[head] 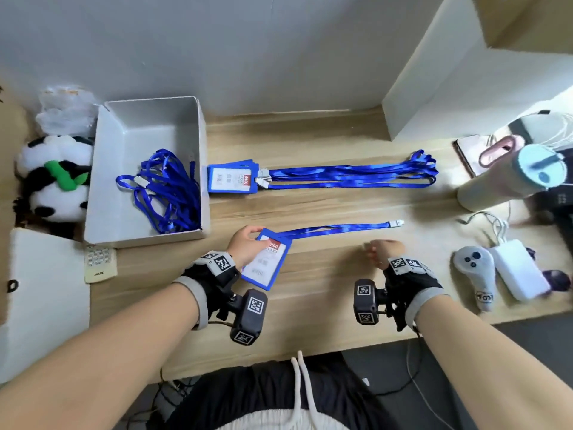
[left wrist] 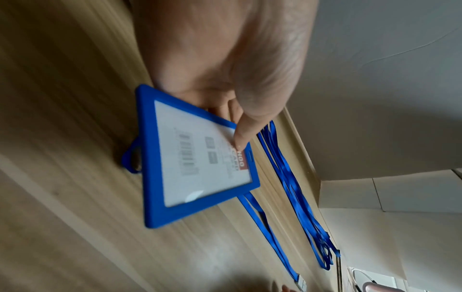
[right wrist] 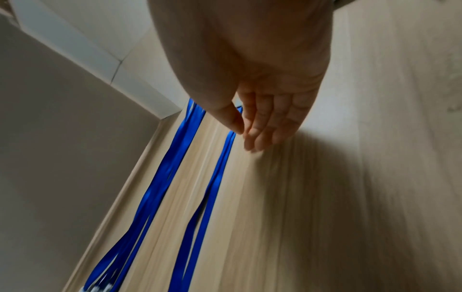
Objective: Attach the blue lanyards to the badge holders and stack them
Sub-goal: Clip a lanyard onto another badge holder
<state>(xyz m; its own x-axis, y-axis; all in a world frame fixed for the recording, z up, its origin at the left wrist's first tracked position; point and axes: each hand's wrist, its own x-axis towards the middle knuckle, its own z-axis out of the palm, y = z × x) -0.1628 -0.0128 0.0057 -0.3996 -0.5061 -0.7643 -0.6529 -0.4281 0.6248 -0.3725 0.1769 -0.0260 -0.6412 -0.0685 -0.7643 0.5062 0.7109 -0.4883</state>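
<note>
My left hand (head: pixel 246 245) pinches a blue badge holder (head: pixel 267 262) by its top edge, thumb on the card face (left wrist: pixel 200 156), tilted above the wooden table (head: pixel 310 305). A single blue lanyard (head: pixel 335 228) lies stretched to the right of it, its white clip (head: pixel 397 223) at the far end; whether it joins the holder is hidden. My right hand (head: pixel 379 248) hovers with straight fingers (right wrist: pixel 260 128), holding nothing, just in front of that lanyard (right wrist: pixel 207 187). Farther back lies a stack of badge holders (head: pixel 231 178) with lanyards (head: pixel 350 175) attached.
A white cardboard box (head: pixel 124 150) at back left holds several loose blue lanyards (head: pixel 167 190). A plush panda (head: pixel 55 178) and a remote (head: pixel 99 263) lie at the left. On the right stand a tumbler (head: pixel 502 181), a controller (head: pixel 476 271), a white power pack (head: pixel 517 268) and a tall box (head: pixel 449 72).
</note>
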